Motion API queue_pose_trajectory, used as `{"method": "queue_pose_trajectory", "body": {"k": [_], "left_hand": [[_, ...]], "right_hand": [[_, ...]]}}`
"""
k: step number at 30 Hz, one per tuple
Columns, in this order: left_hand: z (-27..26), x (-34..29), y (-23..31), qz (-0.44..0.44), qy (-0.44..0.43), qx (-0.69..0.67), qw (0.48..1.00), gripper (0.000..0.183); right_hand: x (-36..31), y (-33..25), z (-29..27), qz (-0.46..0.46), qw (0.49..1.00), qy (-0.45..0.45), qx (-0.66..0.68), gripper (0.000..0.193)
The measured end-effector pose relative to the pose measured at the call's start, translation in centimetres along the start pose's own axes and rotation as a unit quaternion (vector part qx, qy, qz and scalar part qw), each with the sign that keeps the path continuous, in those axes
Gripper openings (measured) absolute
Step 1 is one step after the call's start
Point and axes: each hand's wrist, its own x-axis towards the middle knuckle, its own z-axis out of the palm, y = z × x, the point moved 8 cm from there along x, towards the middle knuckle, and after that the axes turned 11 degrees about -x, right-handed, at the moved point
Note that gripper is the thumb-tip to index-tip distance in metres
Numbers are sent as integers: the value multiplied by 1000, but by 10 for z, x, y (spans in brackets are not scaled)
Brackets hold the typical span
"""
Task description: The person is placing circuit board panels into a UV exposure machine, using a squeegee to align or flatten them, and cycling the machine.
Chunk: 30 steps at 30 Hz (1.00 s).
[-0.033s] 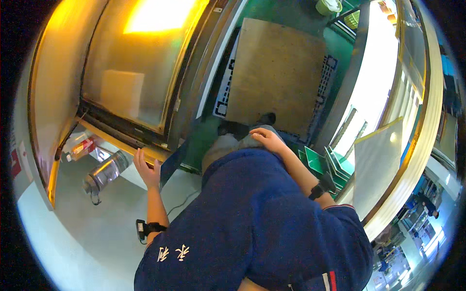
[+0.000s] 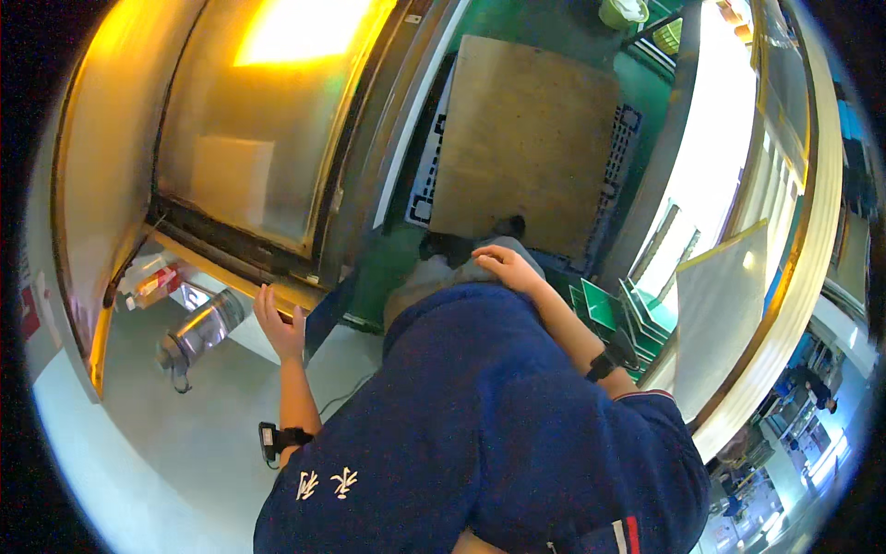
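My left hand (image 2: 280, 325) is raised at the front rim of the yellow-lit machine (image 2: 245, 166), its fingers stretched out and nothing in them. Its fingertips overlap the yellow front ledge (image 2: 208, 266); whether they touch it I cannot tell. Near that hand a clear bottle (image 2: 201, 331) with a grey cap lies on a pale grey surface (image 2: 221, 415). On my grey-trousered thigh rests my right hand (image 2: 508, 268), palm down, fingers loosely extended, holding nothing. Black straps with small devices circle both forearms.
A plastic bottle with a red label (image 2: 155, 284) lies beyond the clear one. Ahead, a brown board (image 2: 526, 138) covers a pallet on the green floor. Green panels (image 2: 600, 305) stand in a rack at right, beside a translucent framed sheet (image 2: 724, 314). Baskets sit farther off.
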Motion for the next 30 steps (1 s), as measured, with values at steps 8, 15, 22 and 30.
{"method": "queue_pose_trajectory", "body": {"k": [8, 15, 22, 30], "left_hand": [[10, -5, -12, 24, 9, -65, 998, 55], [6, -12, -2, 53, -29, -15, 998, 62], [14, -6, 17, 87, -63, 7, 994, 75], [16, -12, 22, 73, -70, 62, 993, 75]], "right_hand": [[91, 72, 62, -28, 996, 60, 58, 40], [79, 42, 115, -57, 994, -20, -88, 44], [95, 35, 85, -42, 982, 108, -150, 44], [39, 67, 77, -29, 977, 187, -95, 41]]}}
